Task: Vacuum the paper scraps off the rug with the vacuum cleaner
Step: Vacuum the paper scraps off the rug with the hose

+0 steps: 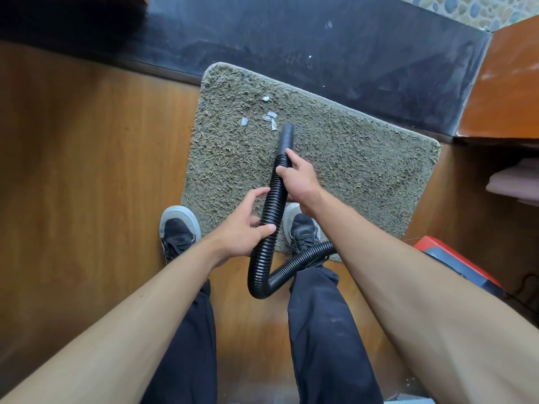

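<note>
Floor point(87, 156) was wood-look plank, warm brown, soft glare. Black stone strip point(320, 39) ran across far side, dusty, few white specks on it. Pebble tile point(481, 7) lay beyond strip, top right. Orange-brown cabinet point(510, 83) stood at right, against strip end. Recess point(481, 158) under it held pink cloth point(513, 182). Top-left corner was in deep shadow.

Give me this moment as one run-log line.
left hand: holds hose mid-length | right hand: grips hose behind nozzle | nozzle: tip close beside paper scraps | paper scraps: several on rug
</note>
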A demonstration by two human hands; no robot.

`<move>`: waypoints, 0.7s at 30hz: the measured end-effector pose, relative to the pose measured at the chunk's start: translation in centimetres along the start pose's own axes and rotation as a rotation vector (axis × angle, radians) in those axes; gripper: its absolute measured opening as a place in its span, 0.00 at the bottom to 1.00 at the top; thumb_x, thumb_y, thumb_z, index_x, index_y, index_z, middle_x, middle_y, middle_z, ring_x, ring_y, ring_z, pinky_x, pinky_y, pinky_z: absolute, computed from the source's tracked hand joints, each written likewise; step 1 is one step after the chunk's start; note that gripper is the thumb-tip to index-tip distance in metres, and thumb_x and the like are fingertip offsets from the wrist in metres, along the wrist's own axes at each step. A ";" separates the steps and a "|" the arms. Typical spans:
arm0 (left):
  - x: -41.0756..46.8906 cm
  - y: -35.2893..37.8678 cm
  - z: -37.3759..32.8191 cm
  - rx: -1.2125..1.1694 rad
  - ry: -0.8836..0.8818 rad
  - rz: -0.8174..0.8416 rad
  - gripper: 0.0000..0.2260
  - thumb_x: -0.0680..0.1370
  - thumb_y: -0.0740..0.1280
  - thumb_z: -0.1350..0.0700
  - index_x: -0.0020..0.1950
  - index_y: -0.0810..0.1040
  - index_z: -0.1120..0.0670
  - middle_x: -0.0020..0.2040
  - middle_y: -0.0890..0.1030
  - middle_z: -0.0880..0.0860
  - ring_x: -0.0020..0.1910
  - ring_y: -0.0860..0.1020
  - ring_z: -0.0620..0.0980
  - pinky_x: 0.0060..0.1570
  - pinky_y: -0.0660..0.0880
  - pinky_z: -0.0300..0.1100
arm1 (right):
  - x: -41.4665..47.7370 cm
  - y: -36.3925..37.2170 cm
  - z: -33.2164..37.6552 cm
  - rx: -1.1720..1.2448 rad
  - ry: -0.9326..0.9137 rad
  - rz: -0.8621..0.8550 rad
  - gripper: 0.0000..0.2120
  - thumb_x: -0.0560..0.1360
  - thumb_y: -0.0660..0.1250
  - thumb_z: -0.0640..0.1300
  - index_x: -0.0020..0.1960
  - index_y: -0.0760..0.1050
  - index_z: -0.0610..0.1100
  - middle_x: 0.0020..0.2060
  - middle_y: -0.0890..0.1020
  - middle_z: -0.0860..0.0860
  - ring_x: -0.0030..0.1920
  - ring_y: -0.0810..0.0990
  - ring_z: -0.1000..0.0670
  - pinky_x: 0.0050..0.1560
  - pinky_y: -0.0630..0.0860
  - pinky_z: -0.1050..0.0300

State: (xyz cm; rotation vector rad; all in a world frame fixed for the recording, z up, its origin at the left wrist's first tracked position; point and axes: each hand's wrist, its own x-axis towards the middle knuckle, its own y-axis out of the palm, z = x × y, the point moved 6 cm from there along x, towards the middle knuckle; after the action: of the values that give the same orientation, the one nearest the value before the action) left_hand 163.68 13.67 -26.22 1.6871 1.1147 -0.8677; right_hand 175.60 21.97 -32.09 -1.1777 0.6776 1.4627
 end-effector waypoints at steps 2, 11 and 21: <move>-0.5 -0.7 0.5 -0.029 -0.004 -0.009 0.28 0.81 0.64 0.63 0.72 0.60 0.36 0.48 0.81 0.57 0.41 0.80 0.49 0.40 0.81 0.48 | 0.0 1.2 0.3 -0.030 -0.016 0.035 0.28 0.79 0.60 0.36 0.77 0.59 0.49 0.61 0.76 0.47 0.46 0.79 0.51 0.41 0.79 0.54; -1.4 -2.2 2.0 -0.129 -0.003 -0.031 0.29 0.81 0.64 0.64 0.71 0.61 0.35 0.47 0.83 0.54 0.45 0.81 0.49 0.50 0.80 0.56 | 0.0 4.2 1.3 -0.166 -0.076 0.101 0.30 0.77 0.61 0.36 0.77 0.61 0.49 0.62 0.78 0.46 0.47 0.78 0.50 0.43 0.75 0.56; 0.4 -0.9 -1.1 -0.036 0.019 0.003 0.29 0.81 0.64 0.63 0.74 0.60 0.37 0.46 0.80 0.56 0.39 0.78 0.47 0.35 0.79 0.44 | 1.1 0.2 1.8 -0.084 -0.072 0.006 0.29 0.79 0.59 0.36 0.78 0.59 0.48 0.62 0.76 0.45 0.45 0.78 0.52 0.35 0.75 0.60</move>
State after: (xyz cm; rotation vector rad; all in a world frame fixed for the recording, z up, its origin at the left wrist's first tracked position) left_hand 163.05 15.00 -26.48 1.6696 1.1337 -0.8266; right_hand 174.92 23.90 -32.52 -1.1815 0.5759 1.5442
